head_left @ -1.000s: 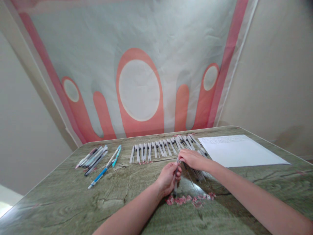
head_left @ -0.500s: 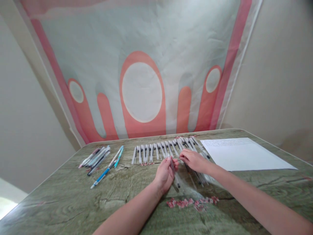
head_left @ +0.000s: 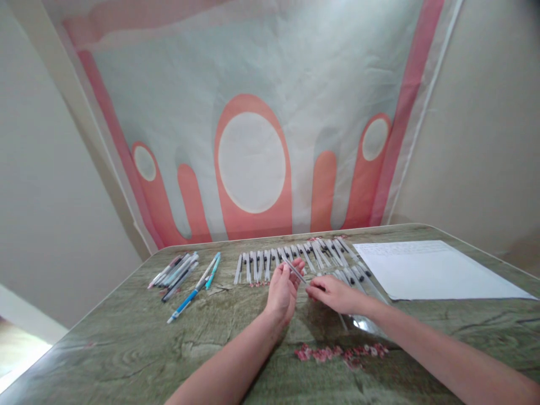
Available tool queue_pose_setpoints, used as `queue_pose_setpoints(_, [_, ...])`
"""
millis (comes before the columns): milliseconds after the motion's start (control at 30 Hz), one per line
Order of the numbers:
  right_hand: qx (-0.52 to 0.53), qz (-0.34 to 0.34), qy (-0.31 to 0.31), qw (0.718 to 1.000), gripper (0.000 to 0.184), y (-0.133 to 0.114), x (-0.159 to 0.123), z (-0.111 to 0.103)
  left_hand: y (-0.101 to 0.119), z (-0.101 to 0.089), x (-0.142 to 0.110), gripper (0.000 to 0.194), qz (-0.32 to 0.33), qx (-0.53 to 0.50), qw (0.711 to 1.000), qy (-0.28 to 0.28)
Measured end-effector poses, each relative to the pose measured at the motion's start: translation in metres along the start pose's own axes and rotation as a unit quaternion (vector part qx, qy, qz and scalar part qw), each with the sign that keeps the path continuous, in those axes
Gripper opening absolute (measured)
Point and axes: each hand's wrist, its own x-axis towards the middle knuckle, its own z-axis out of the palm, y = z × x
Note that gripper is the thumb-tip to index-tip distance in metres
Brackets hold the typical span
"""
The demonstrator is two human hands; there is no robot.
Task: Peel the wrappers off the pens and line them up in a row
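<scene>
My left hand [head_left: 283, 289] is raised over the table with its palm turned up. A slim clear-barrelled pen [head_left: 295, 271] lies slanted between its thumb and fingers. At the pen's lower right end, the fingers of my right hand [head_left: 333, 293] are pinched together, and they cover that end. Behind both hands runs a row of clear pens [head_left: 268, 264] with black parts near their far ends. More such pens [head_left: 356, 275] lie just past my right hand, partly hidden by it.
On the left lie a bundle of assorted pens [head_left: 177, 274], a blue-and-white pen [head_left: 185, 304] and a turquoise pen [head_left: 213, 271]. A white sheet of paper [head_left: 439, 273] with faint writing lies at the right. The wood-patterned table [head_left: 202, 354] meets a patterned backdrop [head_left: 253, 222] behind.
The pen in my left hand has swung from steep to more slanted. My right hand has come down and nearer to me, to its lower end. The camera view has shifted slightly.
</scene>
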Motion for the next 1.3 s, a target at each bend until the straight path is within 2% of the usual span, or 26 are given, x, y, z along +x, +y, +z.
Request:
queue_pose_setpoints(133, [0.042,0.013,0.004,0.999,0.037,0.005,0.002,-0.005,-0.003,-0.002,-0.002,0.027,-0.058,0.035,0.996,-0.058])
queue_pose_setpoints(200, [0.076,0.022,0.005,0.997,0.039,0.007,0.003,-0.006,-0.004,-0.004,-0.002,0.029,-0.062,0.039,0.995,-0.064])
queue_pose_setpoints(367, [0.201,0.099,0.019,0.974,0.052,0.01,0.005,-0.005,-0.004,-0.008,0.004,0.02,-0.02,0.003,1.0,-0.019])
queue_pose_setpoints(500, [0.217,0.11,0.043,0.969,0.048,0.01,0.006,-0.003,-0.003,-0.009,0.006,0.017,-0.028,-0.005,1.0,0.0])
queue_pose_setpoints(600, [0.171,0.098,0.057,0.979,0.047,0.01,0.006,-0.002,-0.004,-0.01,0.005,0.016,-0.027,0.003,1.0,0.006])
queue_pose_setpoints(733, [0.004,0.058,0.111,0.992,0.047,0.008,0.004,-0.003,-0.007,-0.011,0.004,0.015,-0.02,0.005,1.0,0.006])
queue_pose_setpoints(833, [-0.091,0.041,0.135,0.986,0.046,0.008,0.002,-0.004,-0.007,-0.012,0.005,0.017,-0.027,0.003,1.0,0.014])
queue_pose_setpoints(1033, [-0.212,-0.021,0.16,0.964,0.04,0.009,0.0,-0.004,-0.006,-0.012,0.005,0.02,-0.029,0.008,0.999,0.02])
queue_pose_setpoints(1133, [-0.215,-0.042,0.169,0.961,0.036,0.008,-0.001,-0.006,-0.005,-0.013,0.006,0.021,-0.029,0.01,0.999,0.023])
queue_pose_setpoints(1300, [-0.174,-0.03,0.157,0.972,0.041,0.008,-0.002,-0.007,-0.007,-0.016,0.004,0.017,-0.014,0.001,1.0,-0.006])
